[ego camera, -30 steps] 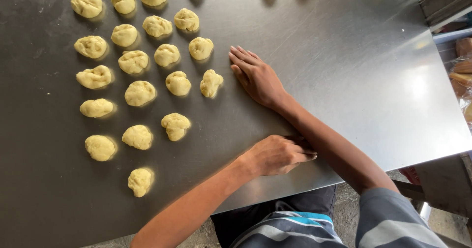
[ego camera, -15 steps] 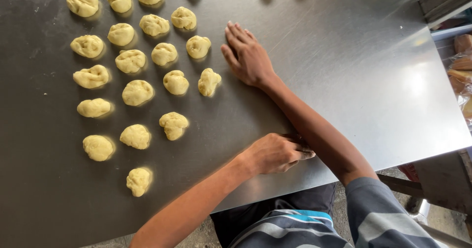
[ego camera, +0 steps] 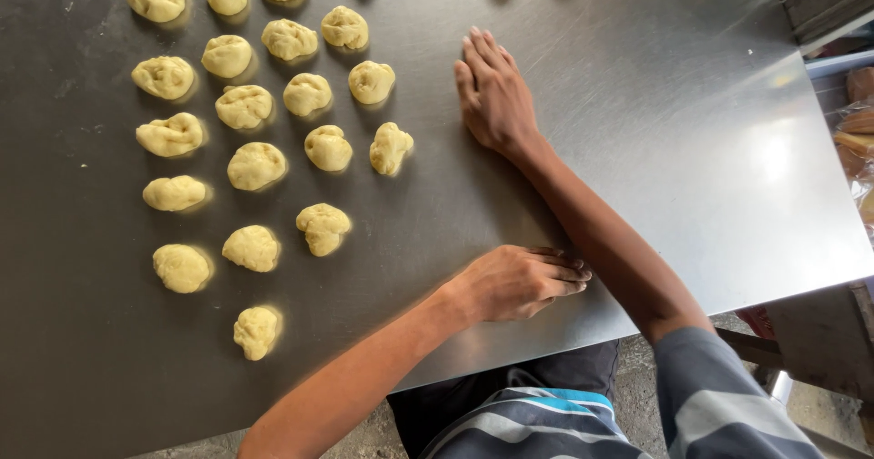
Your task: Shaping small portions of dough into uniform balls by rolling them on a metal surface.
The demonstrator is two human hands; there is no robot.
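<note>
On steel table (ego camera: 692,149), hands flat, empty: right hand (ego camera: 493,93) beside dough pieces (ego camera: 390,147); left hand (ego camera: 519,282) apart.

I see pale yellow dough lumps (ego camera: 256,166) on the dull grey metal table (ego camera: 655,131), which shines whitish where light falls on it. My sleeve (ego camera: 728,404) is grey with lighter stripes, and the shirt front (ego camera: 537,423) adds a bright blue band over dark trousers (ego camera: 546,372).
</note>
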